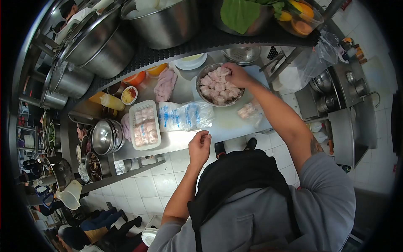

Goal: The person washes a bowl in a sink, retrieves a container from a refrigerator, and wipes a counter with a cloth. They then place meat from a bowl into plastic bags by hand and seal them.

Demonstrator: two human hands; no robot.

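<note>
A metal bowl [225,103] full of pale pink lumps of raw meat [214,86] stands on a light-coloured cutting board [252,126]. At the bowl's far right side, my right hand [237,76] has its fingers closed around a piece of the raw meat. My left hand [200,145] is curled closed in front of the counter's near edge, and nothing shows in it. Closest to it lie flat clear plastic bags with blue print [187,115]. Right of the bowl, a clear bag [251,112] contains some meat pieces.
Left of the bags sits a white plastic basket [156,140] of wrapped meat portions. Stacked metal bowls [105,136] stand beyond it. A pink cloth [166,84] lies behind. Overhead, a shelf [176,54] carries large pots [163,27]. Other people are at lower left.
</note>
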